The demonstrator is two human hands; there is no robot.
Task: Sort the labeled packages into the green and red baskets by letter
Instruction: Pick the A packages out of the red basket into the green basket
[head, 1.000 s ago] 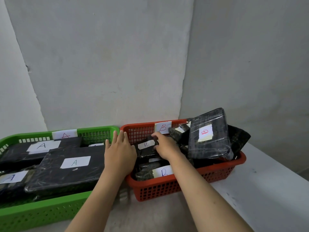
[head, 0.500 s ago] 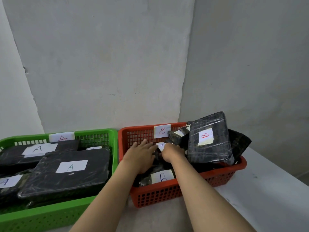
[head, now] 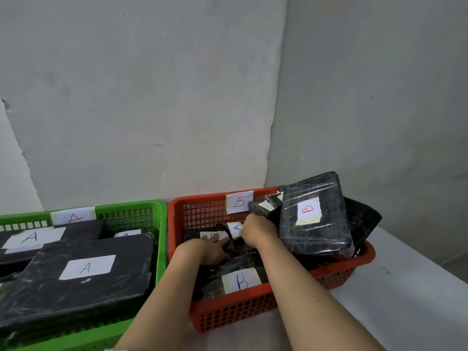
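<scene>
The red basket (head: 253,309) carries a "B" tag (head: 239,201) on its back wall and holds several black wrapped packages. Both hands are inside it. My right hand (head: 258,230) pinches a small black package (head: 234,228) whose white label reads like an "A". My left hand (head: 202,249) lies flat on another small labelled package (head: 211,234), fingers stretched out. A large package with a red "B" (head: 314,219) leans at the basket's right. Another, with a blue "B" (head: 240,281), lies at the front. The green basket (head: 162,224), tagged "A" (head: 73,217), holds flat black "A" packages (head: 86,268).
The two baskets stand side by side on a white table (head: 405,300), pushed against a grey wall corner (head: 276,122). A black bag (head: 362,219) bulges over the red basket's right rim. The table's edge runs down at the far right.
My left hand has moved from the green basket's corner into the red basket. My right hand has shifted right and closed on the small labelled package, tilting it up.
</scene>
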